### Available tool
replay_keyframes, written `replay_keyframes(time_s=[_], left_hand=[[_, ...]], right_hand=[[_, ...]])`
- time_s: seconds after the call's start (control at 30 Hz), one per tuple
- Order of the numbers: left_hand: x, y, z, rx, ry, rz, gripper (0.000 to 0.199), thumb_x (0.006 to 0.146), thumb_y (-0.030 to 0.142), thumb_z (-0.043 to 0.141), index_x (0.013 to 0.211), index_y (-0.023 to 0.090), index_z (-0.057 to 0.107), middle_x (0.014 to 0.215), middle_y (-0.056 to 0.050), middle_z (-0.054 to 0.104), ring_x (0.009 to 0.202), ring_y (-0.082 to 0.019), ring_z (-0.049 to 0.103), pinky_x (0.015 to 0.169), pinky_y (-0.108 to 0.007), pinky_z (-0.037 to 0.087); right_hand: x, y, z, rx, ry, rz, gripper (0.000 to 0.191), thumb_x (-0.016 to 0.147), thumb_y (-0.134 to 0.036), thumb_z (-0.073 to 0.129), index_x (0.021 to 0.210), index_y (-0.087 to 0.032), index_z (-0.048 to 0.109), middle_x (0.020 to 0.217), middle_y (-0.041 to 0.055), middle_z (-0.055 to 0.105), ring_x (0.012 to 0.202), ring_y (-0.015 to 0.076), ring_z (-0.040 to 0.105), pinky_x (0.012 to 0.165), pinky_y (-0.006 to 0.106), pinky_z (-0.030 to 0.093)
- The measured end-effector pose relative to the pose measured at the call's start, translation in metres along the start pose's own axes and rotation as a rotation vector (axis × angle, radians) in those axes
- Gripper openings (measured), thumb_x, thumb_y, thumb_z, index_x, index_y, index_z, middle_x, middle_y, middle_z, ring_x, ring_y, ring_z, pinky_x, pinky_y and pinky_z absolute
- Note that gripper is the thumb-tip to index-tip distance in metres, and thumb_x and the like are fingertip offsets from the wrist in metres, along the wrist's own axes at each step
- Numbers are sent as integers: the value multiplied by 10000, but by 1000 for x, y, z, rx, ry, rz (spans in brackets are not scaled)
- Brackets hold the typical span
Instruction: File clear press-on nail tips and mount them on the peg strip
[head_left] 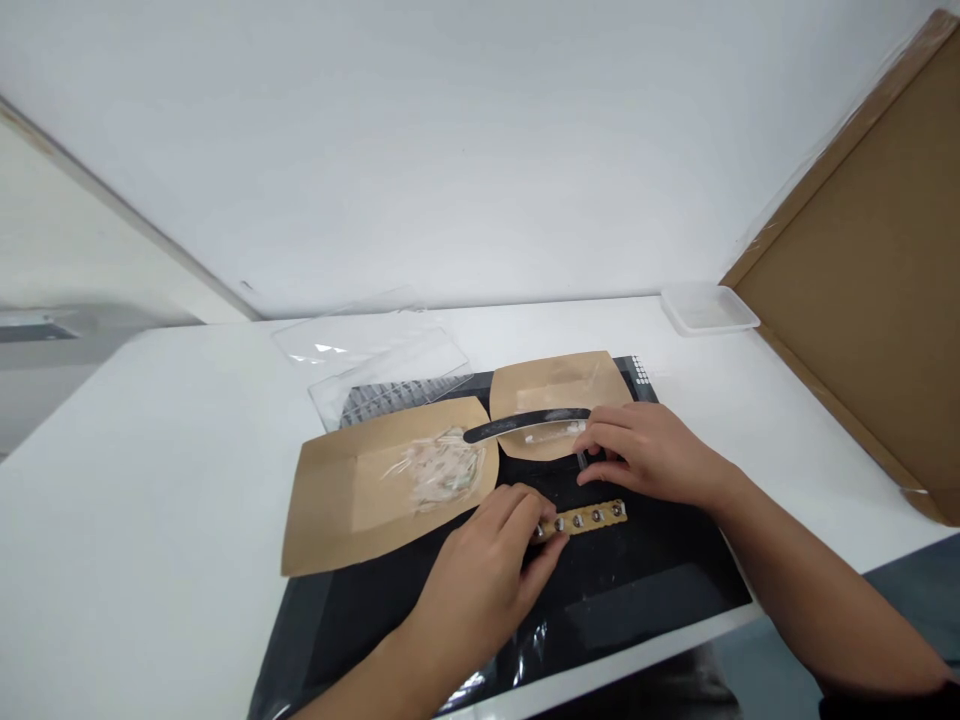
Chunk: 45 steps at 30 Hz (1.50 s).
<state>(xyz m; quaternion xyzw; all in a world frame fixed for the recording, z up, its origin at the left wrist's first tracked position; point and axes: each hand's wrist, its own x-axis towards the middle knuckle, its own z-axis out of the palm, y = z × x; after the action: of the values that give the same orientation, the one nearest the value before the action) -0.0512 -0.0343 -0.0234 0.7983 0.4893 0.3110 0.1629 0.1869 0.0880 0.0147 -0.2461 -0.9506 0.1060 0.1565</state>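
Note:
A narrow tan strip (598, 516) with several small round shiny pieces in a row lies on a black plastic sheet (637, 590). The fingers and thumb of my left hand (499, 560) are closed on its left end. Just above the strip, my right hand (637, 447) pinches a small thin piece, partly hidden, whose kind I cannot make out. A curved black nail file (517, 424) bridges two brown paper trays, its right end by my right fingers. Crumpled clear wrap lies in the left tray (322, 510); small white bits are in the right tray (555, 372).
Thin clear plastic covers (390, 365) lie behind the left tray. A shallow translucent container (709, 308) stands at the back right, beside a large upright cardboard box (870, 280). A white wall (465, 150) bounds the white table (150, 500).

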Motion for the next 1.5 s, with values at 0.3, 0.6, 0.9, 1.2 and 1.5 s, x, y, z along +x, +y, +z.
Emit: replay_keyframes(time_s=[0.3, 0.6, 0.9, 1.2, 1.5], left_hand=[[-1, 2, -2, -93, 41, -15, 108, 966, 121, 615, 1024, 202, 656, 1022, -66, 707, 904, -199, 722, 781, -316, 633], [-6, 3, -4, 172, 54, -15, 88, 1023, 207, 566, 1002, 200, 651, 952, -53, 718, 809, -208, 733, 690, -313, 612], [-10, 2, -4, 90, -9, -107, 70, 1001, 231, 617, 993, 201, 680, 981, -35, 724, 670, -165, 721, 566, -277, 574], [-1, -2, -15, -83, -102, -176, 173, 901, 77, 657, 909, 219, 755, 964, -30, 744, 820, -185, 747, 703, -282, 604], [1, -3, -15, -163, -135, -226, 194, 886, 75, 698, 821, 232, 791, 910, -16, 741, 803, -177, 729, 712, -281, 583]], right_hand=[[0, 1, 1, -5, -8, 2, 256, 1006, -445, 705, 1091, -203, 695, 998, 28, 735, 844, 164, 678, 724, 286, 450], [-1, 1, 0, -21, 5, -2, 234, 1009, -426, 703, 1105, -213, 689, 992, 19, 732, 846, 162, 676, 711, 290, 449], [2, -12, 2, 194, 54, 14, 287, 967, -496, 744, 1070, -230, 717, 943, 7, 734, 801, 141, 665, 712, 276, 473], [6, -40, 22, 412, 2, -39, 316, 920, -525, 784, 1041, -234, 753, 921, 5, 722, 817, 142, 670, 768, 299, 438], [7, -44, 32, 378, -2, -5, 303, 910, -537, 793, 1003, -250, 763, 890, -5, 737, 863, 161, 686, 814, 330, 372]])
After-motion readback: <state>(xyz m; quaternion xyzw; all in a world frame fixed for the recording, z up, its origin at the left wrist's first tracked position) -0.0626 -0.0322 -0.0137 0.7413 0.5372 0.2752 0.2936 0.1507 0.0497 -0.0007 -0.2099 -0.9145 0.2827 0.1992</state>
